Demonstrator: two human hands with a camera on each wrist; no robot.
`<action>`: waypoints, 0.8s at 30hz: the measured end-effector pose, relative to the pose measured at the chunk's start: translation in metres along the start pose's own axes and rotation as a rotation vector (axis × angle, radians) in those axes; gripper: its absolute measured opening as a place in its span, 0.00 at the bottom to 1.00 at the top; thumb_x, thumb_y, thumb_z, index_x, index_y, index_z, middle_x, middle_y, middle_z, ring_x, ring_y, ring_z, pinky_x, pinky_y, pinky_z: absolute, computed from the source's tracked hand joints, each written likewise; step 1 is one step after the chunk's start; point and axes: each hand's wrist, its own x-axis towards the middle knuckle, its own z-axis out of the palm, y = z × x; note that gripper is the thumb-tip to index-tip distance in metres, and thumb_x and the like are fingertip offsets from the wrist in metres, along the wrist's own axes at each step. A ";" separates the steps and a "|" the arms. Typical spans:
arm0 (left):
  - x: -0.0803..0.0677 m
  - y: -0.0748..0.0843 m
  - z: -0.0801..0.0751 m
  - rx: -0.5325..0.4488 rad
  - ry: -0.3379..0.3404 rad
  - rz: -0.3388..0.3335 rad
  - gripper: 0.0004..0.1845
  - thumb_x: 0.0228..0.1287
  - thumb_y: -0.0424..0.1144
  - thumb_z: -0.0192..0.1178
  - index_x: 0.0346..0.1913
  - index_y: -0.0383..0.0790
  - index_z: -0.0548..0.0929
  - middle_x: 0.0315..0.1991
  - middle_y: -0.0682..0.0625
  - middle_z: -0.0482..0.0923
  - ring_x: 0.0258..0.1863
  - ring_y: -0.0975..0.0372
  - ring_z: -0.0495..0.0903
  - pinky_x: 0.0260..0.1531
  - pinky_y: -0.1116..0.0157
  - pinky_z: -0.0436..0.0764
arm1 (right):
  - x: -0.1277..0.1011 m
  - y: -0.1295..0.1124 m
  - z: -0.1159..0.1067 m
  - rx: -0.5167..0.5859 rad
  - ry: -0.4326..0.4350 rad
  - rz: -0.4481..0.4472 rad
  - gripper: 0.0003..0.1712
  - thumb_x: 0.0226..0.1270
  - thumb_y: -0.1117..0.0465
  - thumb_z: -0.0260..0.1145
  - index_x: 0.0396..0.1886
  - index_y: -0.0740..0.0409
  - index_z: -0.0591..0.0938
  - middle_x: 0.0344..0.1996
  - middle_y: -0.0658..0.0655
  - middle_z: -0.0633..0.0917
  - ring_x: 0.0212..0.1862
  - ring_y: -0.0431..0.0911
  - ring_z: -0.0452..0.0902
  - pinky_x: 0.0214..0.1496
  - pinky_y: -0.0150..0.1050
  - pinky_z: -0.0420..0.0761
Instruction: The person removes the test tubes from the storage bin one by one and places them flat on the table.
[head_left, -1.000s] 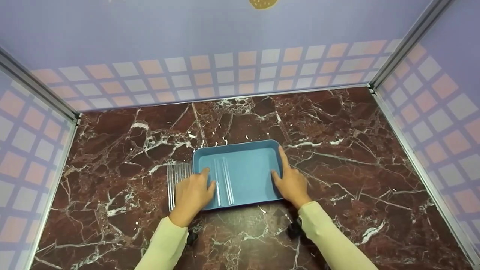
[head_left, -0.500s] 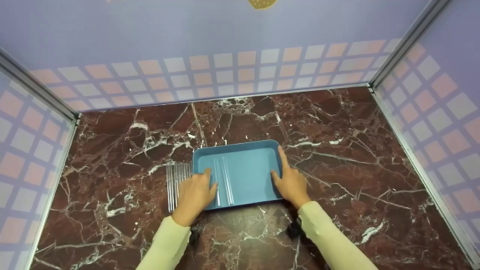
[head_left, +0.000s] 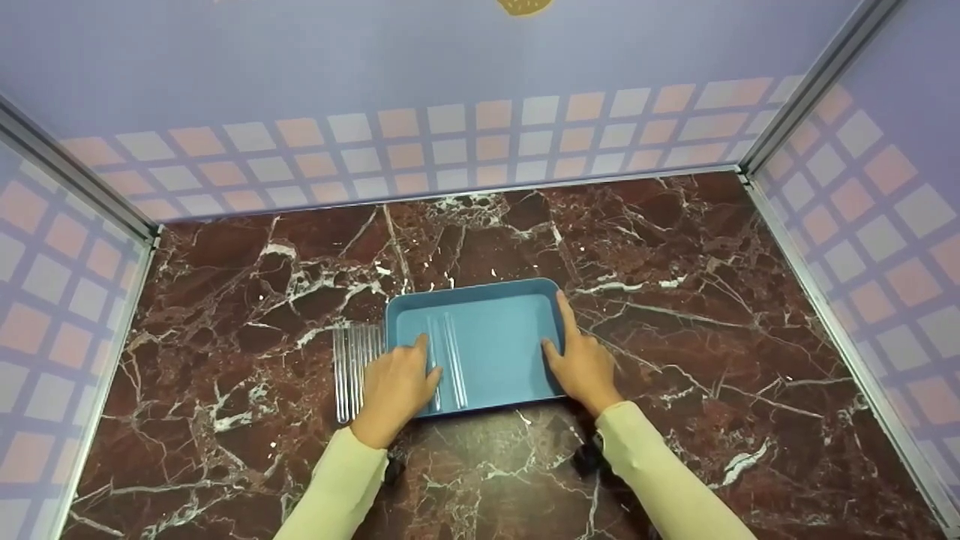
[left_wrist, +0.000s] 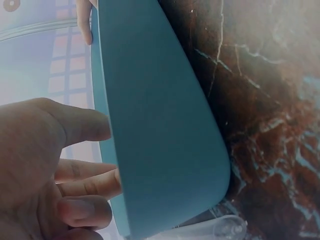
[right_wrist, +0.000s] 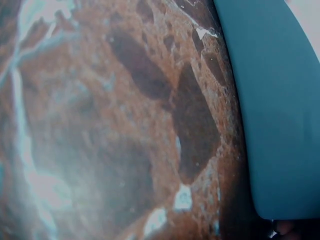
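A shallow blue tray (head_left: 502, 345) rests on the marbled table. Two clear test tubes (head_left: 456, 360) lie lengthwise in its left part. My left hand (head_left: 397, 386) reaches over the left wall, index finger and thumb spread at the left one of these tubes. In the left wrist view, the tips of the left hand's fingers (left_wrist: 90, 185) pass behind the tray wall (left_wrist: 155, 115). Several more clear test tubes (head_left: 343, 375) lie side by side just left of the tray, partly behind the hand. My right hand (head_left: 589, 371) grips the right wall, thumb inside and fingers outside.
Behind the tabletop (head_left: 712, 360) stands a lilac panel (head_left: 420, 60) with pink and white squares. Similar panels close off the left and right sides, joined by metal corner posts (head_left: 817, 82). A dark wrist device (head_left: 587, 457) hangs under the right sleeve.
My left hand has moved slightly to the right over the tray, towards the tubes inside. The right hand, the tray and the tubes beside it stay in place.
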 end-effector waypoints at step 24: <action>0.003 0.002 0.008 0.001 -0.043 -0.029 0.20 0.53 0.47 0.68 0.43 0.38 0.76 0.15 0.47 0.74 0.10 0.57 0.67 0.08 0.61 0.64 | -0.001 0.001 0.000 -0.003 0.014 0.004 0.47 0.67 0.42 0.57 0.76 0.24 0.39 0.32 0.66 0.87 0.31 0.59 0.82 0.29 0.55 0.76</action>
